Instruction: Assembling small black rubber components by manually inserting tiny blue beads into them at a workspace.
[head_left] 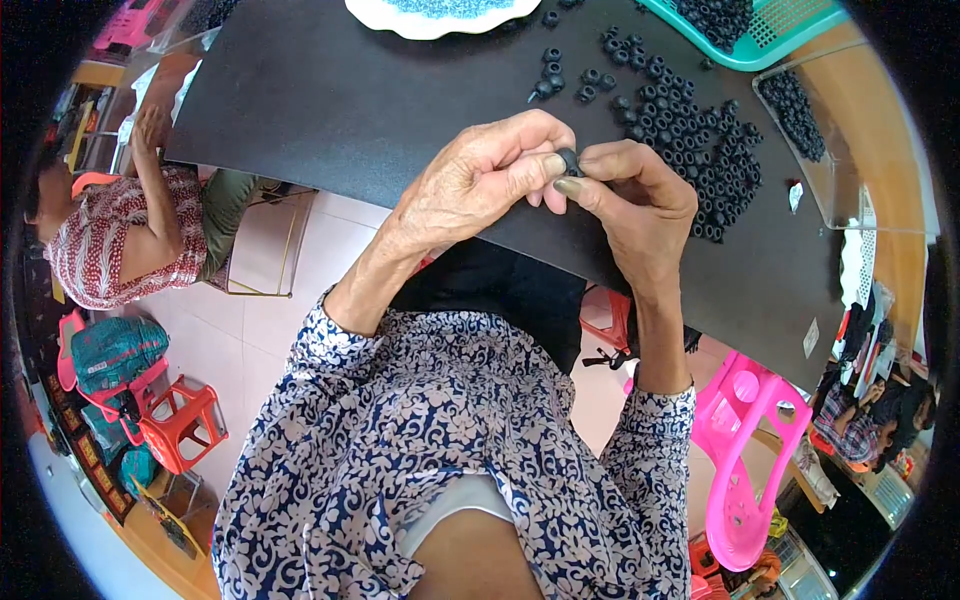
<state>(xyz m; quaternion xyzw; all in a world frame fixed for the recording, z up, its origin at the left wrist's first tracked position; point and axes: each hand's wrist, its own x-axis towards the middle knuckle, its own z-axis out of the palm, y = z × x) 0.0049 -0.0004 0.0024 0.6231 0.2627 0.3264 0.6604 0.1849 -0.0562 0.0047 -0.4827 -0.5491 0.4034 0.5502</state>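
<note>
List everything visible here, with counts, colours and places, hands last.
Table: one, dark, centre.
Ring-shaped pieces: many, black, on table.
Scalloped dish: one, white, top.
Small bits: many, blue, in dish.
Basket: one, green, top right.
Tray: one, clear, right.
Stool: at least one, red, left.
Bags: several, teal, left.
Chair: at least one, pink, right.
Other people: several, varied clothing, left and far right.
Held piece: one, black, between fingertips.
Garment: one, navy patterned, below.
Left hand: one, bare, centre.
Right hand: one, bare, centre.
</note>
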